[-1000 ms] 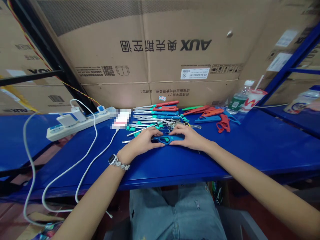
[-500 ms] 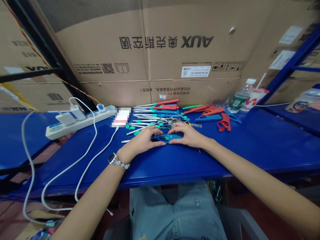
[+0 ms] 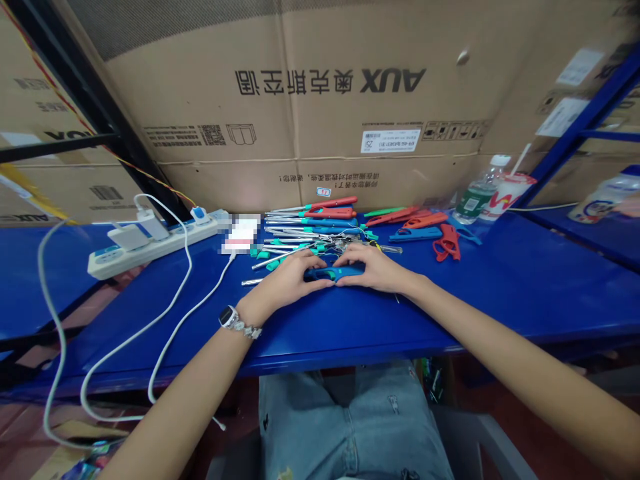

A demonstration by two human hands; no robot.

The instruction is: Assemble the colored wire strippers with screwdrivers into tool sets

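Between my two hands lies a blue lighter [image 3: 345, 271] with a long metal tube and a green trigger in its opening. My left hand [image 3: 289, 276] is closed on the trigger end, its thumb along the near edge. The metal tube sticks out to the left past that hand. At the other end, my right hand [image 3: 373, 268] pinches the blue handle between thumb and fingers. Just beyond the hands is a pile of metal tubes with green parts [image 3: 285, 245]. Several red lighters [image 3: 330, 212] lie behind it.
Red and blue handle shells [image 3: 417, 233] are scattered right of the pile. A water bottle [image 3: 477, 197] and a lidded cup [image 3: 509, 195] stand at the back right. On the left are a power strip [image 3: 150, 250] and a white cable [image 3: 220, 283]. A cardboard box [image 3: 320, 40] stands behind.
Both thumbs have come slightly closer together along the near edge of the blue lighter. The grip stays on it, and the view has shifted a little.
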